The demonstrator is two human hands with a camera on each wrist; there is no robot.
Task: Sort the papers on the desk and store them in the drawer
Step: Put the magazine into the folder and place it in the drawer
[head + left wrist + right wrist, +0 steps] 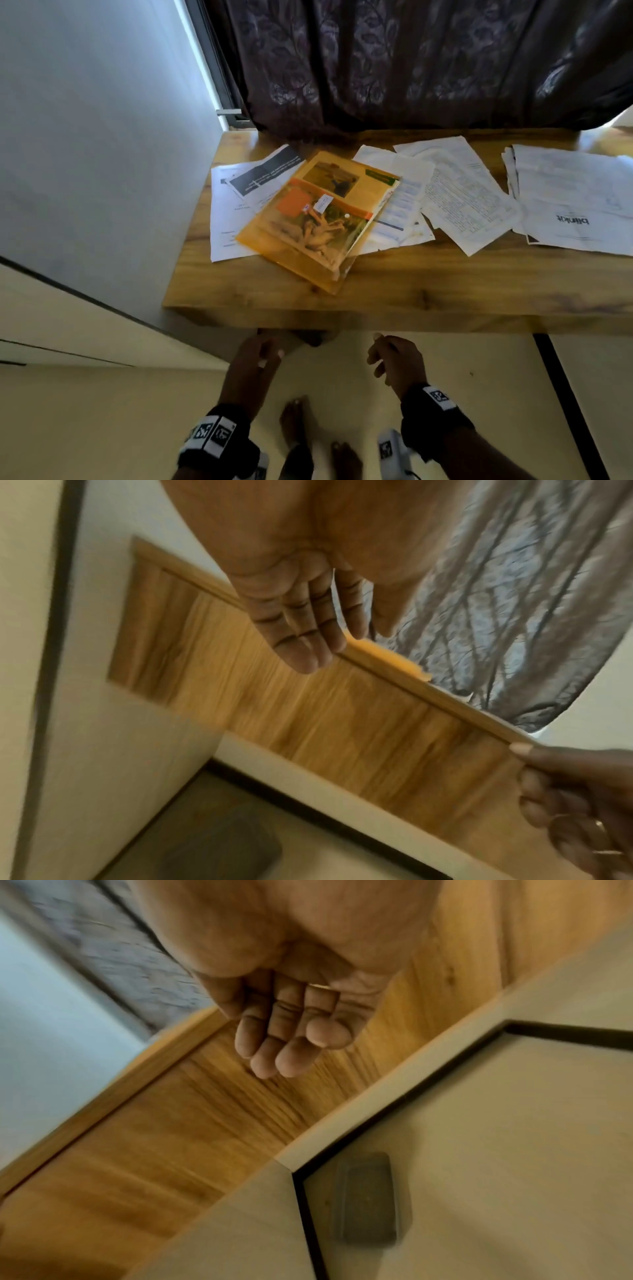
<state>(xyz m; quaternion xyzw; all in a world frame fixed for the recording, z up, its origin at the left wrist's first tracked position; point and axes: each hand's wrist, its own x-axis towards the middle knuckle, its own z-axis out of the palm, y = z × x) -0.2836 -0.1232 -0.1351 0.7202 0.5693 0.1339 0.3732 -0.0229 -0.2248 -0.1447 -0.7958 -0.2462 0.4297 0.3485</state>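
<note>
Loose white papers (466, 195) lie scattered across the wooden desk (411, 284). An orange plastic folder (318, 219) with a picture booklet inside lies tilted on top of them at the left. A further stack of sheets (575, 202) sits at the right. My left hand (263, 353) and right hand (380, 356) hang below the desk's front edge, fingers relaxed, both holding nothing. In the wrist views my left hand (308, 631) and right hand (291, 1042) face the wooden front panel (342, 723), not touching it. No drawer handle shows.
A dark patterned curtain (411, 61) hangs behind the desk. A white wall (96, 137) stands close on the left. The floor (479, 377) is cream tile with a black strip (561, 397). My bare feet (294, 425) stand in front of the desk.
</note>
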